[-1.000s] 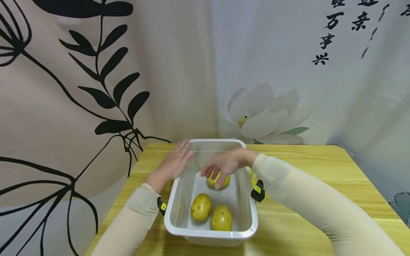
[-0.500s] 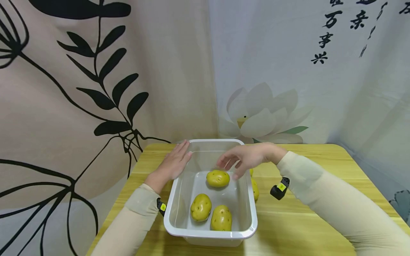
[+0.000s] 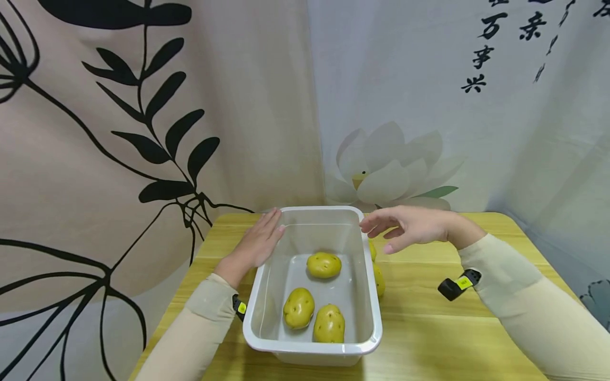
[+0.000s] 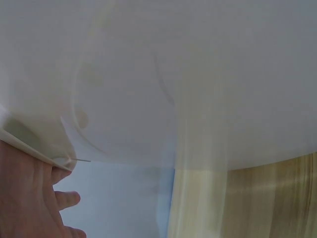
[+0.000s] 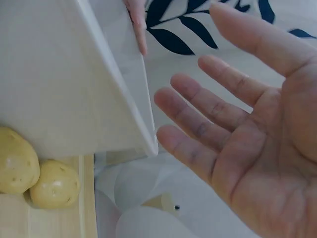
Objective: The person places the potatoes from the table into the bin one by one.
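Observation:
A white plastic bin [image 3: 312,348] holds three yellow potatoes: one farther back [image 3: 324,265], and two nearer the front, a left potato [image 3: 299,308] and a right potato [image 3: 329,324]. My left hand [image 3: 252,241] rests on the bin's left rim with its fingers straight; the left wrist view shows mostly the bin's pale outer wall [image 4: 129,99]. Just past the right rim, my right hand [image 3: 414,226] hangs in the air, fingers loosely bent and nothing in them. In the right wrist view its palm [image 5: 257,144] is bare.
Outside the bin's right wall, two more potatoes, a near one [image 3: 379,280] and a far one [image 3: 373,251], lie on the wooden table [image 3: 429,328], partly hidden by the bin. A patterned curtain [image 3: 267,106] hangs behind the table's back edge.
My right hand has moved right, from over the back potato inside the bin to beyond the right rim. The left hand and the potatoes in the bin stay where they were.

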Action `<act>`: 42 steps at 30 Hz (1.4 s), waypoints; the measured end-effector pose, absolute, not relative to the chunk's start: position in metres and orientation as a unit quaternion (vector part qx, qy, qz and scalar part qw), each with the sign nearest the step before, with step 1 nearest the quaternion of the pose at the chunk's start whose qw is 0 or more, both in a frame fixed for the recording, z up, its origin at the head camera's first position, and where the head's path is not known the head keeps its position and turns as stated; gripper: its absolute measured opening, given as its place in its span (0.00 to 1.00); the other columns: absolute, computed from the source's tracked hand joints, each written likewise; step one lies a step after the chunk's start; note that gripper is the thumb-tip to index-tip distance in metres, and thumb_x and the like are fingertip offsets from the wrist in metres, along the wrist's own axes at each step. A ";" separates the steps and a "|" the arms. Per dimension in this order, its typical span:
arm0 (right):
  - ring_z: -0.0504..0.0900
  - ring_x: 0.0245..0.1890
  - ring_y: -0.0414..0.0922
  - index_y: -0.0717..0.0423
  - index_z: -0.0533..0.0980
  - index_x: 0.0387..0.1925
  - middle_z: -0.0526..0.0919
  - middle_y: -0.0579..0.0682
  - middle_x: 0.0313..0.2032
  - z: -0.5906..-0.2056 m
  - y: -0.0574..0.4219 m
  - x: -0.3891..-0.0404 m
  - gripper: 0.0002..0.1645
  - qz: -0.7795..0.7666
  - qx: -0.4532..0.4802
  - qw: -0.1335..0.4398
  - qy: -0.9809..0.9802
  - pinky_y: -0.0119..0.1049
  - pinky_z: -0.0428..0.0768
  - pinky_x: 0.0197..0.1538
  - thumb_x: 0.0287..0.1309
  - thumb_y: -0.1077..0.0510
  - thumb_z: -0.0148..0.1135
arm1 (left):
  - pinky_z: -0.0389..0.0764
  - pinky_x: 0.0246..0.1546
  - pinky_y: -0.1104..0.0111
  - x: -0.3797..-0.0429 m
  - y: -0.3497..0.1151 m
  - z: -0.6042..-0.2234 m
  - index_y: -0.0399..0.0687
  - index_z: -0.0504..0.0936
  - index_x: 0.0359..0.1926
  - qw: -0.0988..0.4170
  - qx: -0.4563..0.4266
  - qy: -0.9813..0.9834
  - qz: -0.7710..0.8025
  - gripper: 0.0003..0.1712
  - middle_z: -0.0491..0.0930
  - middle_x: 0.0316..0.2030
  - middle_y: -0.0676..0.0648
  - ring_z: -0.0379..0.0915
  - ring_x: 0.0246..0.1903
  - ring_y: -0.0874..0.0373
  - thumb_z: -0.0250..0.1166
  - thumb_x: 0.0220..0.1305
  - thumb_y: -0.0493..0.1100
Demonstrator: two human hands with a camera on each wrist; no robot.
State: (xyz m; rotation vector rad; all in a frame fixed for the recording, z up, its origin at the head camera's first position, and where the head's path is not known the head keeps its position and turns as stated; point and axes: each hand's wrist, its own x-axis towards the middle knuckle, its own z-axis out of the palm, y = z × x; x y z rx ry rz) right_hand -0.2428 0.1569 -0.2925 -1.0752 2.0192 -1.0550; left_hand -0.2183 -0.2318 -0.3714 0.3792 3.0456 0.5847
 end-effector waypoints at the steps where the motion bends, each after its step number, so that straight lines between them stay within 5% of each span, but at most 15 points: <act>1: 0.69 0.63 0.54 0.57 0.63 0.67 0.69 0.55 0.63 -0.296 0.162 -0.242 0.39 -0.406 -0.402 0.298 0.765 0.44 0.69 0.64 0.57 0.56 0.69 | 0.42 0.68 0.42 -0.218 -0.231 -0.371 0.53 0.41 0.77 0.008 0.122 0.975 0.187 0.38 0.33 0.75 0.54 0.29 0.74 0.50 0.26 0.74 0.65; 6: 0.68 0.63 0.56 0.57 0.63 0.67 0.70 0.53 0.62 -0.315 0.187 -0.239 0.37 -0.436 -0.379 0.263 0.772 0.43 0.71 0.61 0.58 0.58 0.67 | 0.42 0.68 0.42 -0.220 -0.230 -0.371 0.53 0.41 0.77 0.007 0.125 0.974 0.190 0.37 0.33 0.75 0.54 0.29 0.74 0.49 0.27 0.75 0.63; 14: 0.69 0.63 0.56 0.52 0.64 0.66 0.71 0.51 0.62 -0.360 0.203 -0.241 0.36 -0.458 -0.359 0.237 0.778 0.55 0.68 0.61 0.58 0.57 0.68 | 0.42 0.68 0.43 -0.218 -0.233 -0.371 0.50 0.42 0.77 0.004 0.128 0.972 0.198 0.36 0.34 0.75 0.52 0.30 0.74 0.48 0.29 0.76 0.61; 25: 0.67 0.63 0.57 0.58 0.62 0.68 0.69 0.56 0.64 -0.423 0.194 -0.241 0.42 -0.454 -0.332 0.200 0.802 0.62 0.65 0.61 0.56 0.51 0.69 | 0.41 0.69 0.46 -0.219 -0.233 -0.371 0.49 0.42 0.76 0.003 0.134 0.971 0.196 0.35 0.34 0.75 0.51 0.30 0.74 0.47 0.30 0.77 0.60; 35: 0.68 0.61 0.58 0.62 0.64 0.66 0.70 0.58 0.63 -0.458 0.173 -0.234 0.43 -0.386 -0.325 0.127 0.854 0.61 0.68 0.59 0.54 0.48 0.70 | 0.41 0.70 0.49 -0.218 -0.231 -0.370 0.49 0.43 0.76 0.002 0.136 0.970 0.200 0.36 0.35 0.75 0.50 0.29 0.74 0.49 0.28 0.76 0.60; 42: 0.72 0.58 0.55 0.54 0.69 0.63 0.74 0.52 0.58 -0.477 0.162 -0.238 0.43 -0.374 -0.327 0.101 0.862 0.55 0.68 0.61 0.49 0.39 0.71 | 0.40 0.70 0.49 -0.218 -0.231 -0.370 0.48 0.42 0.76 0.000 0.139 0.970 0.200 0.36 0.34 0.75 0.50 0.29 0.74 0.49 0.28 0.76 0.61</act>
